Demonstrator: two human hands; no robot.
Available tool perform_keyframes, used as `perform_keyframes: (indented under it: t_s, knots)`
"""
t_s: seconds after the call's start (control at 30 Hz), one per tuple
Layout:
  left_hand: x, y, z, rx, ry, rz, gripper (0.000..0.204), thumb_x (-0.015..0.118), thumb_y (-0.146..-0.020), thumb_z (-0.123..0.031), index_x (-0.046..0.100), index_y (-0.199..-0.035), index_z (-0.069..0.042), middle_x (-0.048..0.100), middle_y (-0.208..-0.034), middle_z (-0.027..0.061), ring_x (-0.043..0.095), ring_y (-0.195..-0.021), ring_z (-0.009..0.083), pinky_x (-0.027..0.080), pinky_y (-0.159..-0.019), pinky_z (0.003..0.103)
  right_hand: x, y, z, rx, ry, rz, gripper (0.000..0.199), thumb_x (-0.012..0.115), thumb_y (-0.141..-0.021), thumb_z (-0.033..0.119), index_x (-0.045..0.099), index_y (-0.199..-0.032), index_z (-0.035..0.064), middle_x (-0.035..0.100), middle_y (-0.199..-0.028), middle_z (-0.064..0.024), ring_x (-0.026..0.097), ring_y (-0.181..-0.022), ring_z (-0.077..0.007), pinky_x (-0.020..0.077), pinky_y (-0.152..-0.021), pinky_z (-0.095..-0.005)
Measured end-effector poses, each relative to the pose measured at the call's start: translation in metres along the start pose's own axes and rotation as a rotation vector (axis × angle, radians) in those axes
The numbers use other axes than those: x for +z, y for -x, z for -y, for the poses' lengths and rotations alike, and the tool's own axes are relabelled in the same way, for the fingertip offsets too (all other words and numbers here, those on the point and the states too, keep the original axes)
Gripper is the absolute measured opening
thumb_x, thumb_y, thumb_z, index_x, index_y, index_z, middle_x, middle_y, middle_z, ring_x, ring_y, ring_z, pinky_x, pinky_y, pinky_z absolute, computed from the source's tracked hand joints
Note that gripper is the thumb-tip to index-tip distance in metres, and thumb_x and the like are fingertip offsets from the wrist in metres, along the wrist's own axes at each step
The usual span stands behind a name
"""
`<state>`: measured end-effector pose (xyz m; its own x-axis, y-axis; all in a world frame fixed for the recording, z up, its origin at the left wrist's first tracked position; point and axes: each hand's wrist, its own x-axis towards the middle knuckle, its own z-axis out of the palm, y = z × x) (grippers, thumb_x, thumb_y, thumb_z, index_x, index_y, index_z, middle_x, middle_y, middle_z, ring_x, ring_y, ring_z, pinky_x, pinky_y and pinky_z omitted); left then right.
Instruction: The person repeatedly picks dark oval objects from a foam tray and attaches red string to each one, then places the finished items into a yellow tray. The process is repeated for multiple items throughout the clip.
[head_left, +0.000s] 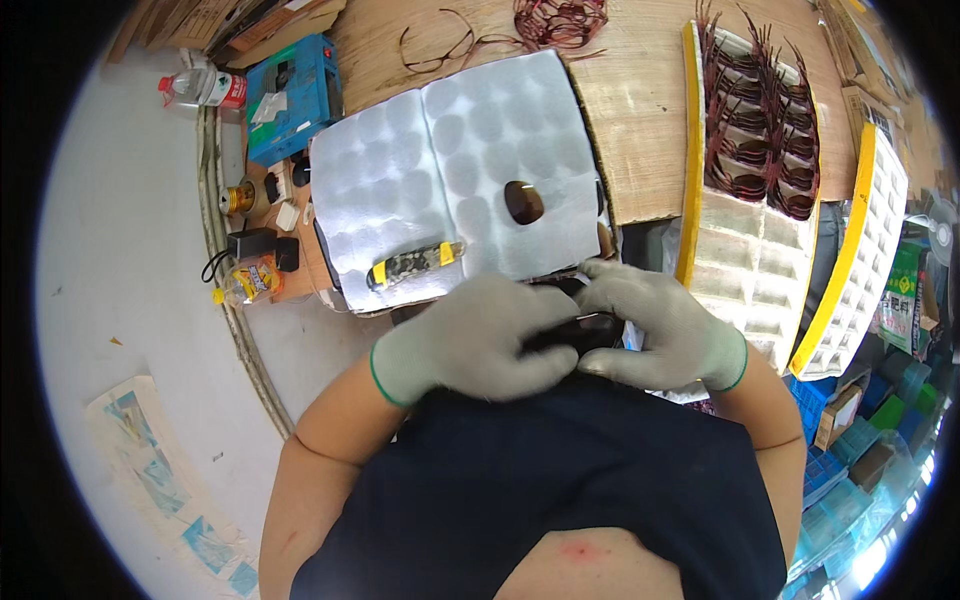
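Both my hands wear thin pale grey gloves with green cuffs and meet close to my body. Between them is a pair of dark sunglasses [598, 326], partly hidden by the fingers. My left hand [490, 335] closes on its left side, and my right hand [655, 325] grips the right side with bent fingers. Just beyond lies a white padded sheet [390, 150] showing rows of round dark shapes through it. One loose brown lens [523, 202] rests on the sheet. A patterned, handle-like tool [415, 264] with yellow bands lies nearer my left hand.
Reddish eyeglass frames [560, 22] lie at the table's far edge. On the right, a yellow-edged compartment tray [750, 240] holds many dark red frames; another such tray [850, 270] stands beyond it. A blue box [293, 100] and bottles [205, 88] are at left.
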<state>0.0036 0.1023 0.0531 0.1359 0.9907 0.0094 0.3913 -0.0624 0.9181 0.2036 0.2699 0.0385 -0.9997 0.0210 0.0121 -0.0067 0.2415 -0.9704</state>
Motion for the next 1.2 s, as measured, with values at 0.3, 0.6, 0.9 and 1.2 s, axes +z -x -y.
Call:
perform_keyframes:
  t_s: [0.3,0.6,0.9,1.2]
  knots:
    - [0.010,-0.036,0.111,-0.460,-0.686,-0.040,0.037,0.067,-0.089,-0.012,0.067,-0.126,-0.006,0.073,-0.114,0.0138,0.069,-0.111,0.0369,0.056,-0.093,0.049,-0.059,0.051,0.017,0.274,0.026,0.011,0.063,0.060,-0.095,0.006,0.041,-0.154,-0.0036,0.067,-0.129,-0.0236,0.069,-0.109,-0.0394,0.0565,-0.094,-0.0425]
    - [-0.007,-0.022,0.123,-0.284,-0.531,-0.117,0.038,0.074,-0.088,-0.015,0.067,-0.125,-0.008,0.067,-0.103,0.0143,0.069,-0.093,0.0337,0.058,-0.082,0.041,0.048,0.011,0.000,0.109,-0.342,-0.380,0.048,0.050,-0.094,-0.006,0.040,-0.141,-0.0072,0.067,-0.127,-0.0233,0.070,-0.100,-0.0213,0.0570,-0.093,-0.0352]
    - [-0.009,0.091,0.048,-0.327,1.139,-0.291,0.022,0.068,-0.104,-0.017,0.059,-0.114,0.000,0.067,-0.097,0.0068,0.067,-0.084,0.0133,0.058,-0.077,0.029,0.116,-0.052,0.026,0.173,-0.083,-0.386,0.033,0.069,-0.095,0.005,0.055,-0.123,-0.0049,0.073,-0.097,-0.0156,0.074,-0.087,-0.0189,0.0566,-0.078,-0.0320]
    - [-0.027,0.162,0.061,-0.207,1.408,-0.362,0.039,0.072,-0.101,-0.028,0.064,-0.130,-0.003,0.068,-0.102,0.0065,0.061,-0.081,0.0116,0.050,-0.070,0.026,0.158,-0.096,0.047,0.149,-0.269,-0.172,0.030,0.061,-0.104,0.018,0.069,-0.120,-0.0063,0.079,-0.094,-0.0111,0.074,-0.085,-0.0173,0.0569,-0.077,-0.0308]
